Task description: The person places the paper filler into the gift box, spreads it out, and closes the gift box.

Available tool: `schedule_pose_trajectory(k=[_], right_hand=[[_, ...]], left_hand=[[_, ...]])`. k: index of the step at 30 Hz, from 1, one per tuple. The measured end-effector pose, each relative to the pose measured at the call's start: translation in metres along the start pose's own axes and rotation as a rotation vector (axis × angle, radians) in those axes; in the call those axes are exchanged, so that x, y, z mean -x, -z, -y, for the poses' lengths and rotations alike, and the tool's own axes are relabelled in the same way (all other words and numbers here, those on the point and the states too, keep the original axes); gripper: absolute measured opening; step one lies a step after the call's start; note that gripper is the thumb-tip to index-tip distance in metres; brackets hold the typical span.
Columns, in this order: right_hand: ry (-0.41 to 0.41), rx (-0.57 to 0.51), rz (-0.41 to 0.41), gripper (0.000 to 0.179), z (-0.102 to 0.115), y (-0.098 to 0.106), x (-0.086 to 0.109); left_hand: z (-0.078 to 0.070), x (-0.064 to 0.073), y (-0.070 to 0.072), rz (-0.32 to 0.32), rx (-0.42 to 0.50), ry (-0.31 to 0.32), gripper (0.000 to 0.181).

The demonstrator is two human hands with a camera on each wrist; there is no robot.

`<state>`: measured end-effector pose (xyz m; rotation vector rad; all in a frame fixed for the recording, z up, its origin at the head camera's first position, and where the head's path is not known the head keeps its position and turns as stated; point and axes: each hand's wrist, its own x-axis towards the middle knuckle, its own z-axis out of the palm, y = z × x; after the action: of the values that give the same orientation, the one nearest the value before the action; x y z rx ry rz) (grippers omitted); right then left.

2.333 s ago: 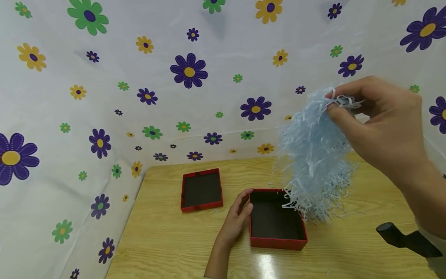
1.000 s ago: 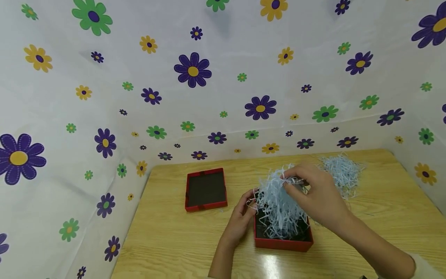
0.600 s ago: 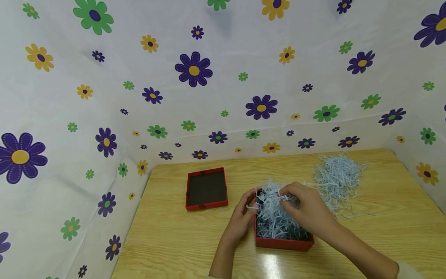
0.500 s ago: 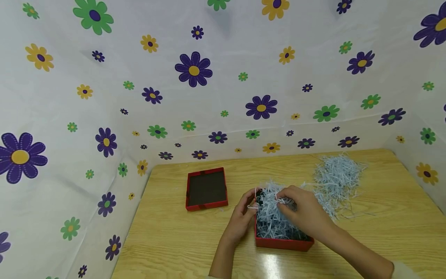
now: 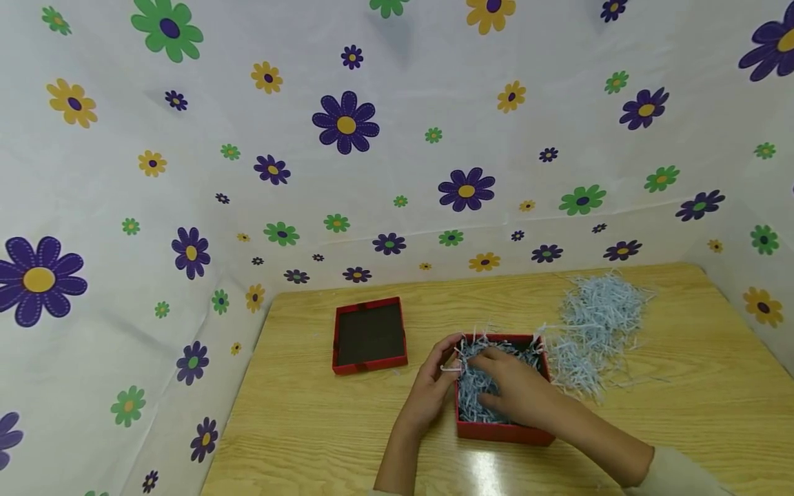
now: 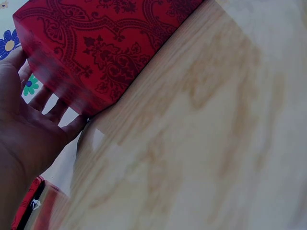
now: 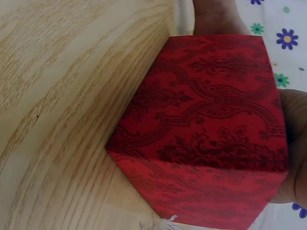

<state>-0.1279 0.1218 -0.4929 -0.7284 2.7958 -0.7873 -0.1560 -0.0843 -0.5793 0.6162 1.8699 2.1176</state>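
Your left hand (image 5: 428, 389) rests along the left wall of the red box (image 5: 505, 433), its fingers loosely extended against the outside and a pale strand lying by the thumb. Your right hand (image 5: 517, 393) reaches inside, thumb and fingers spread apart on the blue paper shreds (image 5: 476, 410); whether it has hold of any strands you cannot tell, as the fingertips are partly buried. The box stands on the wooden table (image 5: 310, 434), a pile of loose shreds (image 5: 603, 310) just to its right and a shallow red lid (image 5: 370, 335), dark inside, to its left.

From the left wrist, you see your fingers spread, their tips touching the box's dark-patterned wall; the grain of the table fills much of the view.

From the right wrist, the box's patterned outside takes the middle, and part of your right hand shows past its rim.
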Motion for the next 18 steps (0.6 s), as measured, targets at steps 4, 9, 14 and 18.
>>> schedule_pose_trajectory(k=[4, 9, 14, 18], right_hand=[[0.033, 0.058, 0.053, 0.049, -0.002, -0.005, -0.003], [0.041, 0.088, 0.076, 0.043, -0.003, -0.005, -0.004], [0.038, 0.079, 0.077, 0.042, -0.001, 0.001, -0.003], [0.017, 0.065, 0.044, 0.042, 0.004, 0.016, 0.003]], left_hand=[[0.0, 0.0, 0.0, 0.007, -0.003, 0.001, 0.055], [0.002, 0.0, 0.0, -0.008, -0.02, 0.008, 0.054], [0.003, 0.0, 0.0, -0.012, -0.028, 0.005, 0.054], [0.003, 0.0, 0.0, -0.01, -0.027, 0.002, 0.054]])
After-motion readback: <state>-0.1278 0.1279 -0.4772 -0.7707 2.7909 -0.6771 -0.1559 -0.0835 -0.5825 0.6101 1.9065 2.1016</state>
